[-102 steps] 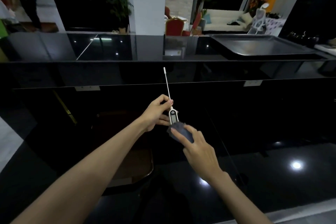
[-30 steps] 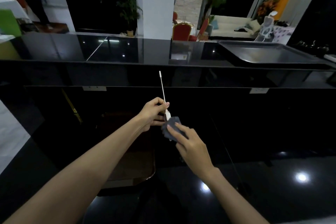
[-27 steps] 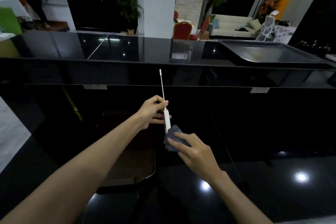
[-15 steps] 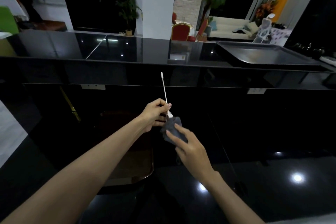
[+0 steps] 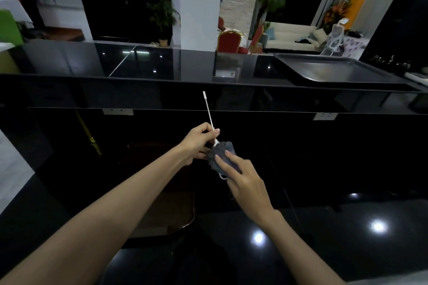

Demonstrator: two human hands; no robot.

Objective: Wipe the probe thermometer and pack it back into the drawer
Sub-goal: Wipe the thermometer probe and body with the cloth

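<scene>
The probe thermometer [image 5: 208, 111] is white, with a thin stem pointing up and away from me. My left hand [image 5: 198, 142] pinches it where the stem meets the body. A dark grey cloth [image 5: 221, 154] is wrapped over the thermometer's body, which is almost wholly hidden; only a small white end shows below the cloth. My right hand [image 5: 245, 183] presses the cloth against the body from the right. Both hands are held in the air above a glossy black counter [image 5: 324, 227]. No drawer can be made out in the dark surfaces.
A raised black ledge [image 5: 162, 69] runs across behind my hands, with a large metal tray [image 5: 335, 71] on its right end. Wall sockets [image 5: 118, 111] sit below the ledge. A brown chair seat [image 5: 166, 210] lies below my left arm. A person stands far back left.
My right hand has rubbed the cloth up and down the thermometer's body; a second ago part of the white body showed, now the cloth covers it. My left hand has kept its pinch.
</scene>
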